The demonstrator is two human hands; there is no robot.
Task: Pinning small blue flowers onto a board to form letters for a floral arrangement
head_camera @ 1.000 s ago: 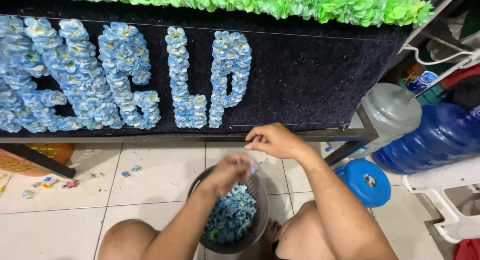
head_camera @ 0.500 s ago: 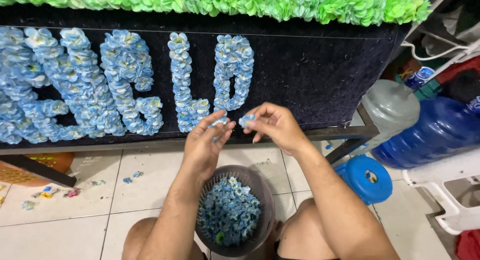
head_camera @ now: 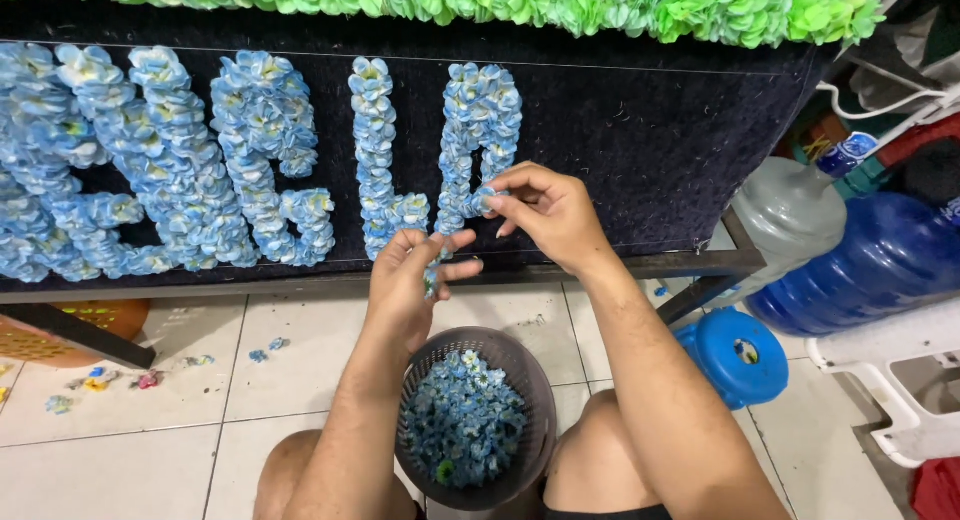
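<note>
Small paper flower [head_camera: 487, 197] — pale blue, crinkled — pinched against black board [head_camera: 640, 130].

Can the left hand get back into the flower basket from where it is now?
Probably yes. The left hand sits just above the basket, whose open top shows the blue flowers, with nothing between them.

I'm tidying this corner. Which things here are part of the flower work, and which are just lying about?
In use:
right hand pressing a blue flower to the dark board
left hand holding flowers
basket of flowers

Lying about:
water jugs
blue lid
scraps on the floor
</note>
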